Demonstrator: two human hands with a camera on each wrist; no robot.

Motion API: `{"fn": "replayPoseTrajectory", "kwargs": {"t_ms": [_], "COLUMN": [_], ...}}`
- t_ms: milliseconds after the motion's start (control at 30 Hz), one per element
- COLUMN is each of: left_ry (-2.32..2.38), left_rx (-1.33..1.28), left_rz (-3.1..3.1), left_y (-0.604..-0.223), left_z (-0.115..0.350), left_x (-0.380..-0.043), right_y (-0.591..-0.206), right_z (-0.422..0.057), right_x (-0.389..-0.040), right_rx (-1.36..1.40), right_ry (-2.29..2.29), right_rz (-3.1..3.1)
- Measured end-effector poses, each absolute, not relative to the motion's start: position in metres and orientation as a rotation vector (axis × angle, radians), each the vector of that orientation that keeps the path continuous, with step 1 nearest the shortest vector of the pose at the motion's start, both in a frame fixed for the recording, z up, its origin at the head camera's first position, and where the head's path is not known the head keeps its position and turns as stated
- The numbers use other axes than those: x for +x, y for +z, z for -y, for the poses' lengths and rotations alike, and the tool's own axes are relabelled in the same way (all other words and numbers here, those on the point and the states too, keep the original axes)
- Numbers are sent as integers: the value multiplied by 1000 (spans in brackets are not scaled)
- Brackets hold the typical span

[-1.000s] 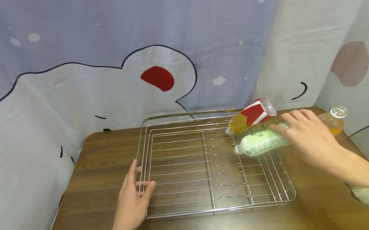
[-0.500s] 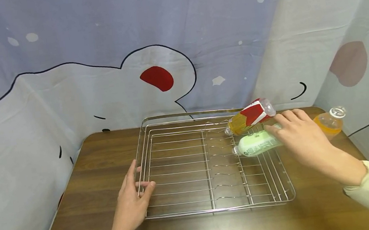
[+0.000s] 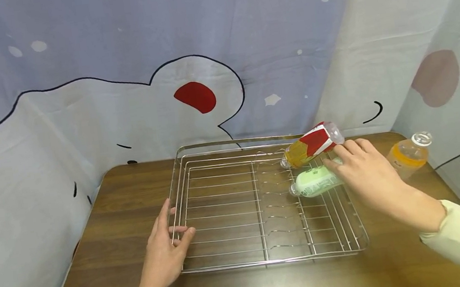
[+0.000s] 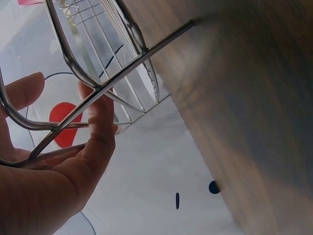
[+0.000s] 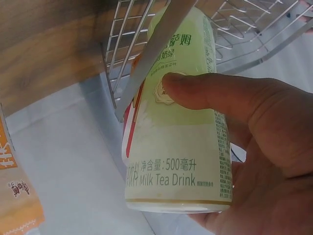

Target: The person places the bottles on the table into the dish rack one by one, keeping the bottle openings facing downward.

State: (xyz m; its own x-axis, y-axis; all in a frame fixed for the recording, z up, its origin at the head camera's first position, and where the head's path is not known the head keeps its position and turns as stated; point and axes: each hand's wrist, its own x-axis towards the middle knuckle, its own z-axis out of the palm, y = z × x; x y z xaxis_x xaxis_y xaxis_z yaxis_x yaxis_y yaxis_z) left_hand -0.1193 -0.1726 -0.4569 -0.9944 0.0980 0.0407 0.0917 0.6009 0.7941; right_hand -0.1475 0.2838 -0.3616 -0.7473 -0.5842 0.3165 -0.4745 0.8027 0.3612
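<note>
My right hand (image 3: 367, 169) grips a pale green milk tea bottle (image 3: 316, 182) near its base, tilted with its neck pointing left into the right section of a metal wire dish rack (image 3: 270, 262). Seen from the right wrist, the thumb presses on the label and a flat rack rim crosses in front of the bottle's upper part. At the rack's left side, my left hand (image 3: 163, 254) holds the wire frame, its fingers (image 4: 101, 122) bent around the bars. Behind the green bottle leans a red-labelled bottle (image 3: 317, 142) of yellow drink, neck down in the rack.
An orange-labelled bottle (image 3: 408, 157) with a white cap stands on the wooden table (image 3: 107, 235) right of the rack, just beyond the right hand. A patterned cloth curtain (image 3: 123, 113) hangs behind and beside the table. Something orange shows at the head view's right edge.
The right hand has shifted left and slightly down the green bottle's side, the bottle moving a little with it. More of the orange bottle now shows. The left hand and rack stay put.
</note>
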Motion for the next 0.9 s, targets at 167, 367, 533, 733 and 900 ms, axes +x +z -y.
{"fn": "replayPoseTrajectory", "kwargs": {"t_ms": [167,367,533,733,900], "left_ry": [1391,1388,1402,1398,1401], "left_rx": [153,136,138,151,141], "left_rz": [-2809,-2798,-2793,-2790,-2786], "left_y": [-456,-455,-455,-454,-455], "left_z": [173,172,172,172,172], "left_x": [-120,-119,-120,-119,-119], "right_y": [-361,-363,-363,-361,-361], "right_z": [-284,-285,-285,-284,-285], "right_x": [-149,-149,-148,-147,-148], "right_rx": [811,821,810,824,854], "right_ry": [-325,-268,-232,-188,-182], "right_rz": [2559,2540,2549,2538,2483]}}
